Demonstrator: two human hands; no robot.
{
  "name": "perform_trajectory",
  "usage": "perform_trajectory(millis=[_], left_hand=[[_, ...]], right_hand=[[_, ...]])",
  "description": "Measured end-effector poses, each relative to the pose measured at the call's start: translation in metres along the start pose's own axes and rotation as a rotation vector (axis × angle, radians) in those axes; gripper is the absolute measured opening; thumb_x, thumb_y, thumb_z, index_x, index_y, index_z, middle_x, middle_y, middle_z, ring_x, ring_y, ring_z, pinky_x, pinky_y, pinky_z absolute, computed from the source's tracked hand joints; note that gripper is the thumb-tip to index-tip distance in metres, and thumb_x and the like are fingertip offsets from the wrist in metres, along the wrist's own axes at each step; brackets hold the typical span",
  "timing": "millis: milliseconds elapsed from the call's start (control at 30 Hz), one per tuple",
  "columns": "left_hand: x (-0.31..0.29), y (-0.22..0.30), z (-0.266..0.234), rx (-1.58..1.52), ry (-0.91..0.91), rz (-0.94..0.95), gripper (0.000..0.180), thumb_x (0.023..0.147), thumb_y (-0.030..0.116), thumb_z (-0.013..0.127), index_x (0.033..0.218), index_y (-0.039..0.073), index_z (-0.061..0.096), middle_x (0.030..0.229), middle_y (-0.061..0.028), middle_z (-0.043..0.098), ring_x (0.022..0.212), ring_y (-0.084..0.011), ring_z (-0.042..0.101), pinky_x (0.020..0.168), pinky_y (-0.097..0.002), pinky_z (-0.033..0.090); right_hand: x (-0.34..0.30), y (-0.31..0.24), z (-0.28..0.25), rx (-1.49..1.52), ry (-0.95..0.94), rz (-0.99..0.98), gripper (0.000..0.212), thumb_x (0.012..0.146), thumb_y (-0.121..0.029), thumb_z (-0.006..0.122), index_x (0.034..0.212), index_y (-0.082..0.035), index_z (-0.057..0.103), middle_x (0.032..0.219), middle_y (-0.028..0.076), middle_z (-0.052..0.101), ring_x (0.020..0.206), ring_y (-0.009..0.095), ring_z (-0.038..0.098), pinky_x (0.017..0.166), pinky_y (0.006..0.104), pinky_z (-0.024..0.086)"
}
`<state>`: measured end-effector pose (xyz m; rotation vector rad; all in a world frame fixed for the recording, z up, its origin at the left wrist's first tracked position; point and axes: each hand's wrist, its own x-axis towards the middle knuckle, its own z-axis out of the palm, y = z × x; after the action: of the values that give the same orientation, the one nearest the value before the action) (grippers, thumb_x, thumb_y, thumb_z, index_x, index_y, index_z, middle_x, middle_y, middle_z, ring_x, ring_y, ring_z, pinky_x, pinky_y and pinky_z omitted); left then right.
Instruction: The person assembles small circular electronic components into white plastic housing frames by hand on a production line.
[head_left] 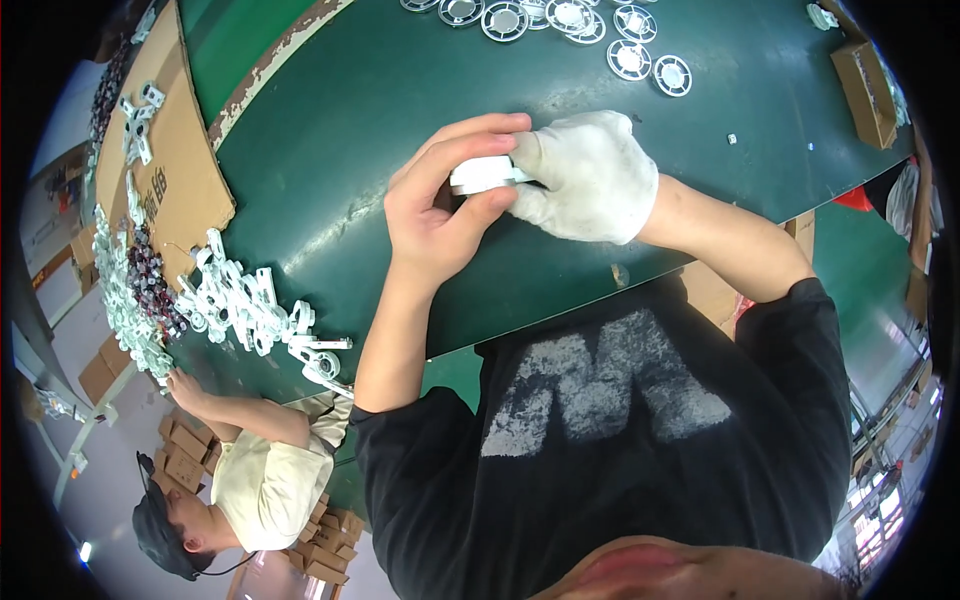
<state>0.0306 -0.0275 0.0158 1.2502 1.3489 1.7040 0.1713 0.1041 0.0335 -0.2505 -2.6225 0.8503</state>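
Observation:
Above the middle of the green table, my bare left hand (436,200) curls its fingers and thumb round a small white round part (482,175). My right hand (590,178), in a white glove, meets it from the right and pinches at the same part's right side, where a thin white piece shows between glove and part. Part of the white piece is hidden by my fingers. Farther off lie several round spoked discs (629,60), silver and white, at the far edge of the table.
Left on the green table (340,140) lies a pile of white plastic parts (245,300), beside a cardboard sheet (165,150). A co-worker (265,480) in a dark cap reaches into small parts at the left. An open cardboard box (862,95) stands at the far right.

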Motion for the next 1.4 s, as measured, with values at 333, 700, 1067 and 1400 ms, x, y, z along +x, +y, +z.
perform_trajectory(millis=[333,700,1067,1400], left_hand=[[0.018,0.019,-0.008,0.202,-0.127,0.196,0.043,0.086,0.034,0.079,0.111,-0.001,0.074,0.118,-0.0182,0.073,0.108,-0.0317,0.069,0.092,-0.0406,0.055],[0.080,0.033,-0.073,0.287,-0.236,-0.488,0.032,0.099,0.033,0.066,0.114,0.006,0.075,0.101,0.0008,0.060,0.089,-0.0089,0.055,0.074,-0.0235,0.045],[0.150,-0.047,-0.184,-0.302,0.621,-0.250,0.059,0.103,0.000,0.046,0.154,-0.008,0.018,0.144,-0.0307,0.049,0.121,-0.0419,0.061,0.102,-0.0450,0.056],[0.005,0.072,-0.184,1.484,0.425,-0.673,0.040,0.092,0.042,0.064,0.098,0.004,0.076,0.095,-0.0207,0.075,0.096,-0.0394,0.071,0.086,-0.0462,0.056]], right_hand=[[0.006,0.005,-0.012,0.158,0.034,-0.108,0.022,0.086,-0.039,0.073,0.094,-0.019,0.069,0.067,0.006,0.066,0.064,0.029,0.069,0.054,0.0415,0.053],[0.012,-0.013,-0.023,0.433,-0.099,0.523,0.057,0.096,-0.039,0.061,0.143,-0.009,0.048,0.096,0.012,0.074,0.092,0.034,0.072,0.087,0.0452,0.056],[0.019,-0.015,-0.008,0.285,-0.205,0.411,0.049,0.095,-0.033,0.057,0.136,-0.006,0.056,0.103,0.011,0.075,0.100,0.033,0.071,0.091,0.0443,0.054],[0.009,-0.012,0.001,0.237,-0.233,0.348,0.041,0.094,-0.022,0.063,0.132,-0.007,0.062,0.099,0.007,0.074,0.097,0.027,0.071,0.088,0.0366,0.054]])
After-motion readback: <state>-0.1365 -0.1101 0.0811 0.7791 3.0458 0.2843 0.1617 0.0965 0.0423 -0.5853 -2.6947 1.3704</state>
